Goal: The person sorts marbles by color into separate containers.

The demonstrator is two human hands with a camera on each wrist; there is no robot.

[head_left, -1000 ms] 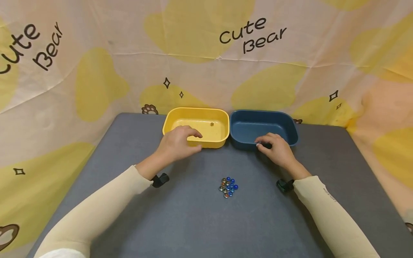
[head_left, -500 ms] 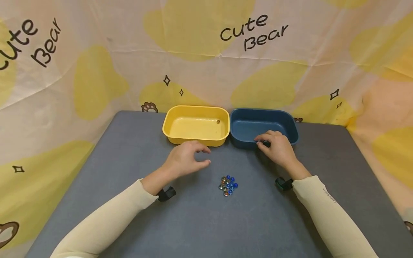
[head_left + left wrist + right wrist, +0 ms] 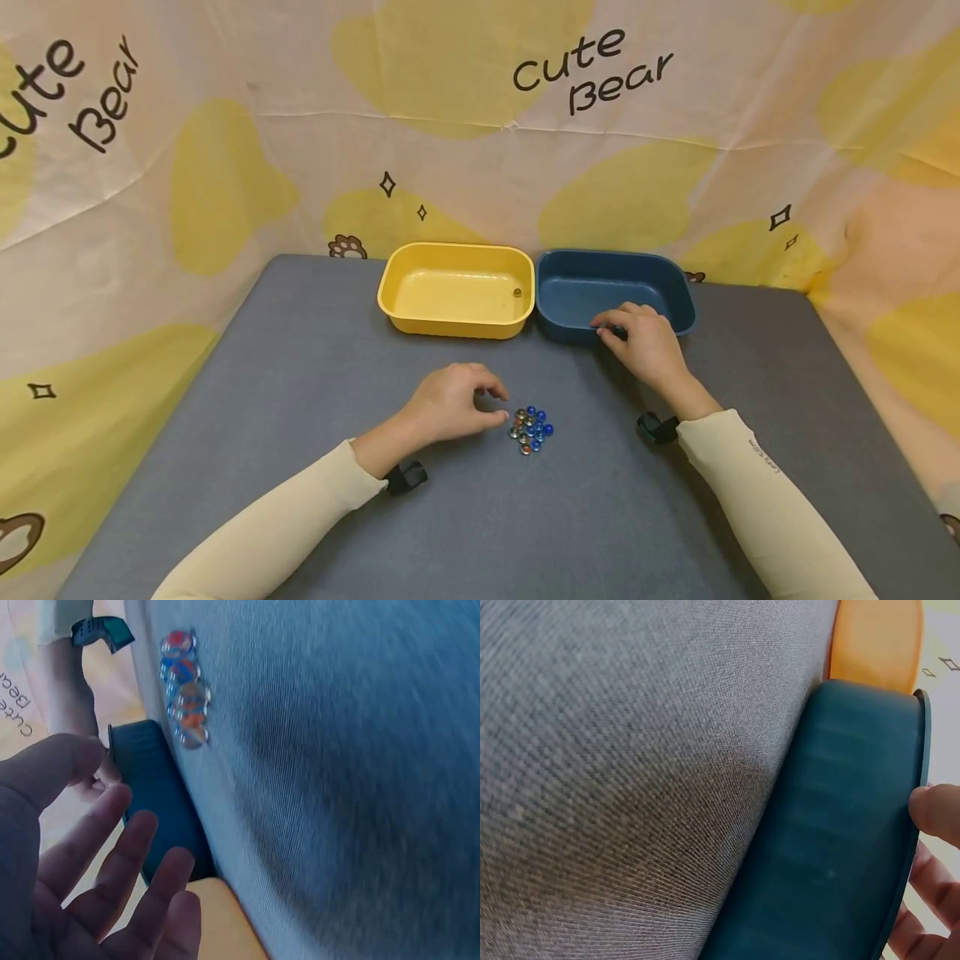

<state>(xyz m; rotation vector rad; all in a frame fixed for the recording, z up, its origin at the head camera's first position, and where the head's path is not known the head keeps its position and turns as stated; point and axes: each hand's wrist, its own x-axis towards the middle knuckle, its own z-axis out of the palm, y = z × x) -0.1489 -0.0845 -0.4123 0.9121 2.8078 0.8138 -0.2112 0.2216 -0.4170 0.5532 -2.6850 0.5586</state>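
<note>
In the head view my left hand (image 3: 453,402) hovers over the grey table, just left of a cluster of glass marbles (image 3: 531,430). Its thumb and index finger are apart with nothing between them, and the left wrist view shows the other fingers loosely bent. Some marbles are blue, others clear with orange or brown swirls. My right hand (image 3: 643,346) is at the front rim of the dark blue bin (image 3: 570,329), thumb outside and fingers on the inner side, pinching the rim. One brownish marble (image 3: 517,292) lies inside the yellow bin (image 3: 450,325), towards its right end.
Both bins stand side by side at the back of the grey table (image 3: 480,533), against a printed cloth backdrop (image 3: 450,83). The right forearm (image 3: 772,500) lies across the table's right side.
My left hand has come back from the yellow bin towards me and right, to the marble cluster. The marble in the yellow bin has rolled right. My right hand stays at the blue rim.
</note>
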